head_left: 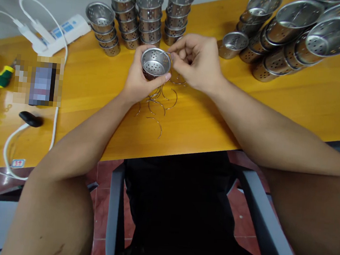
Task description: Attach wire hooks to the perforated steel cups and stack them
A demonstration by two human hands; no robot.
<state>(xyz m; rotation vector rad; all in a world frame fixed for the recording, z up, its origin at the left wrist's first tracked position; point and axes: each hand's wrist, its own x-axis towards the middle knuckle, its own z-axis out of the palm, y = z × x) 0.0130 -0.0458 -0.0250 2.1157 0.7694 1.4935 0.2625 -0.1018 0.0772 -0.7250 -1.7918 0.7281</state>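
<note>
My left hand (138,78) is wrapped round a small perforated metal cup (156,64), holding it mouth up and tilted toward me above the table. At the cup's right rim, my right hand (196,62) is closed in a pinch of thumb and forefinger. A thin wire seems to be in that pinch, partly hidden by the fingers. Beneath both hands, several thin curved wires (160,126) lie loose on the wooden table (194,126).
Stacks of perforated cups (149,19) stand at the back, and more stacks (289,46) lean at the right beside a single cup (233,44). At left are a power strip (67,33), white cables (55,124), a green-yellow screwdriver (4,77), a phone (41,85) and a black object (30,119).
</note>
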